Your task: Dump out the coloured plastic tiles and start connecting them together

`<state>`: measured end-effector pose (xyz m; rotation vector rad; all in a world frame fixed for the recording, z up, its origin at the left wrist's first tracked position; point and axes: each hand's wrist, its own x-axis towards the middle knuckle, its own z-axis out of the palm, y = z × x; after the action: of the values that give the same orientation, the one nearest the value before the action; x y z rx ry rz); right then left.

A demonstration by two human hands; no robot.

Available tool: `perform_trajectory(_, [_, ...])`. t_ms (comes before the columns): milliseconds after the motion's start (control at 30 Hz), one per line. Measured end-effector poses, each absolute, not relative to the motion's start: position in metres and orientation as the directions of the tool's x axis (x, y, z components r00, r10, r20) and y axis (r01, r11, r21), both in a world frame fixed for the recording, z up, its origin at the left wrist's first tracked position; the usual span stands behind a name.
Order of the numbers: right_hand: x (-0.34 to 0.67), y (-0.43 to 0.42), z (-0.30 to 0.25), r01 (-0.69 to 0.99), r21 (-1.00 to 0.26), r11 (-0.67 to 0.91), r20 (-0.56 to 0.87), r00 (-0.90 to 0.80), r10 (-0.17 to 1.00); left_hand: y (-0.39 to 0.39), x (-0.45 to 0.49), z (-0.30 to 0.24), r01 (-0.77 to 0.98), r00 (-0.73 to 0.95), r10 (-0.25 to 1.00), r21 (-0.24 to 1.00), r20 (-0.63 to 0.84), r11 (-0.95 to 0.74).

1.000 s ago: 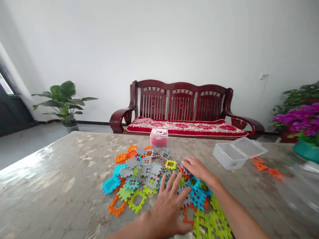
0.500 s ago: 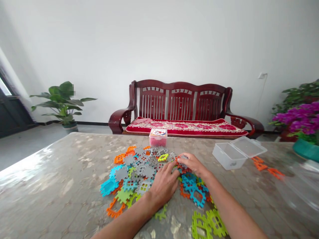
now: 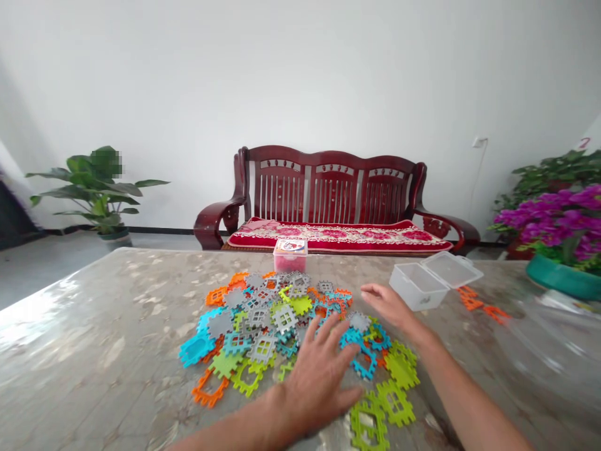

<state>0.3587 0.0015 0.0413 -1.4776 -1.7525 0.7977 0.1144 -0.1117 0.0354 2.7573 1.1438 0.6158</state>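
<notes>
A heap of toothed plastic building panels (image 3: 284, 318) in grey, blue, orange and green lies spread over the table. My left hand (image 3: 322, 366) hovers over its near side, fingers spread, with nothing visible in it. To the right of the heap is my right hand (image 3: 387, 305), its fingers stretched out toward the left and holding nothing that shows. Just below that hand lie a grey panel (image 3: 360, 321) and some blue panels (image 3: 365, 362). Several green panels (image 3: 395, 401) sit between my forearms, nearest to me. Part of the heap is hidden behind my left hand.
Beyond the heap stands a lidded box with pink contents (image 3: 290, 260). An open clear plastic box (image 3: 417, 289) is at the right, with orange pieces (image 3: 483, 304) beside it. A teal flower pot (image 3: 558, 275) and a clear plastic cover (image 3: 558, 351) occupy the right side.
My hands have come apart from the heap: the left moved nearer me and spread its fingers, the right drew away to the right. Panels in the middle are shifted, and the view has turned slightly right.
</notes>
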Motion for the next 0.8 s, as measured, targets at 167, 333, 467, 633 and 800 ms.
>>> perform_trajectory(167, [0.373, -0.022, 0.012, 0.722, -0.679, 0.132, 0.136, -0.053, 0.989, -0.131, 0.138, 0.009, 0.535, 0.803, 0.575, 0.239, 0.156, -0.811])
perform_trajectory(333, [0.348, -0.04, 0.014, 0.822, -0.532, 0.203, 0.177, -0.127, 0.976, -0.121, 0.152, 0.011, 0.668, 0.694, 0.706, 0.24, 0.141, -0.705])
perform_trajectory(467, [0.326, -0.039, 0.02, 0.795, -0.576, 0.19, 0.206, -0.083, 0.975, -0.107, 0.157, 0.017, 0.74, 0.625, 0.765, 0.193, 0.154, -0.644])
perform_trajectory(633, [0.317, -0.023, 0.014, 0.637, -0.763, 0.112, 0.114, -0.037, 0.993, -0.092, 0.153, 0.022, 0.772, 0.588, 0.788, 0.165, 0.179, -0.614])
perform_trajectory(800, [0.307, -0.016, 0.024, 0.4, -0.912, 0.088, 0.087, -0.021, 0.996, -0.081, 0.138, 0.023, 0.752, 0.581, 0.77, 0.187, 0.266, -0.632])
